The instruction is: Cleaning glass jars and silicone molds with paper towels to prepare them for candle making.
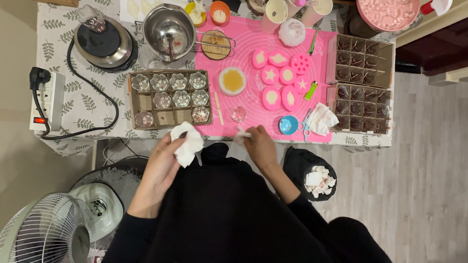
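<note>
The person's left hand (163, 163) is clenched around a crumpled white tissue (187, 142), held just off the near edge of the worktop (92, 104), below a cardboard tray (169, 116) of small clear glass cups. The right hand (260, 145) pinches a small pale object (242, 135) between its fingertips; it is too small and blurred to tell what it is. It sits at the near edge of the pink silicone mat (243, 53), just in front of a lone clear glass cup (238, 114).

On the mat lie 8 pink moulds (281, 80) with pale fillings, a round white dish of amber liquid (232, 80), a wooden stick (219, 108) and a small blue cup (288, 124) beside another crumpled tissue (321, 118). A steel bowl (169, 31) stands at the mat's far left corner, with a black hotplate (103, 44) further left. 2 divided cardboard boxes (360, 83) stand at the right. A black bag (312, 178) with used tissues sits on the floor at the person's right, a white fan (46, 231) at the left.
</note>
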